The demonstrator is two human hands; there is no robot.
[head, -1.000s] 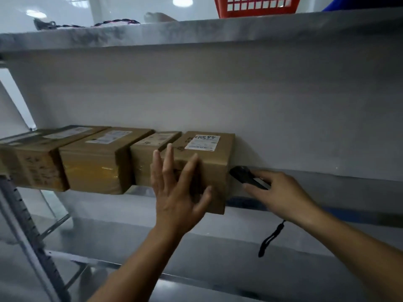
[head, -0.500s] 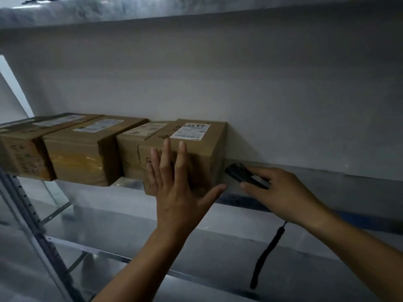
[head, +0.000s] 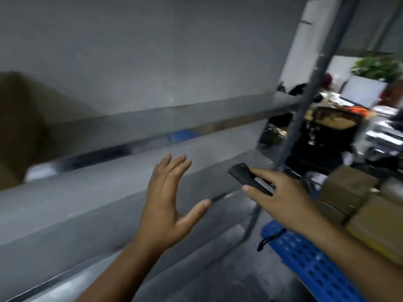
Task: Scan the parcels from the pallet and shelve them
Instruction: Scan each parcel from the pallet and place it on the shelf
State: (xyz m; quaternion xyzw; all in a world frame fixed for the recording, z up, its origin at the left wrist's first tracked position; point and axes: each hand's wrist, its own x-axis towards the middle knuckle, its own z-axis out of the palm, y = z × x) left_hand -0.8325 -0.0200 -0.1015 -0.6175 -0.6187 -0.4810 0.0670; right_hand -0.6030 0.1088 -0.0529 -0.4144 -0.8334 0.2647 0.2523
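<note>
Several brown parcels (head: 357,201) on blue pallet (head: 309,260).

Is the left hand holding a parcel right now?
No, the left hand is open and empty, fingers spread; only the right hand holds a scanner.

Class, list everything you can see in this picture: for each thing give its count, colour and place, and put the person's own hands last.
shelf: one, grey metal, across the left and centre
box: one, brown, blurred, far left on the shelf
parcels: several, brown, stacked on the pallet at right
pallet: one, blue, lower right
plant: one, green, top right
scanner: one, black, in the right hand
left hand: open, empty, centre
right hand: holding the scanner
</note>
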